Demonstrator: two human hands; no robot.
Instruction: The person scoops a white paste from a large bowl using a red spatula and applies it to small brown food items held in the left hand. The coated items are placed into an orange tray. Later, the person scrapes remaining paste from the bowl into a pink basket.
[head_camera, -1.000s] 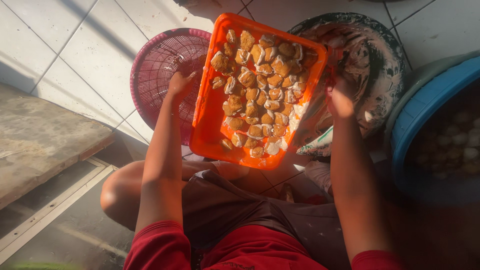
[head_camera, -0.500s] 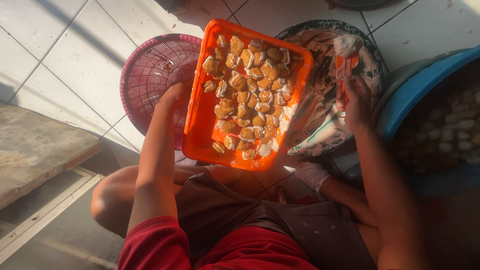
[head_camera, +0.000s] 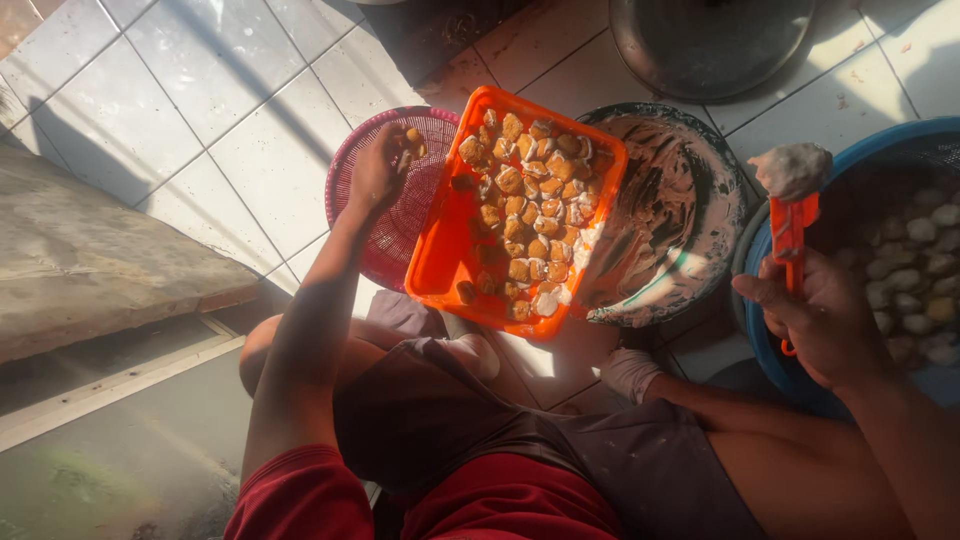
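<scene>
Our left hand (head_camera: 375, 175) pinches a tofu puff (head_camera: 412, 137) over the pink basket (head_camera: 350, 190); our right hand (head_camera: 825, 325) grips an orange spatula (head_camera: 792, 240) loaded with paste. The orange tray (head_camera: 450, 260) holds more puffs, the blue tub (head_camera: 880, 150) filled ones.

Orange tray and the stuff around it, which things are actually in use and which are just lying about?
In use:
left hand with a golden piece
orange tray of pieces
right hand with orange scoop of paste
paste bowl
blue tub

Lying about:
pink basket
metal pan
stone slab
</scene>
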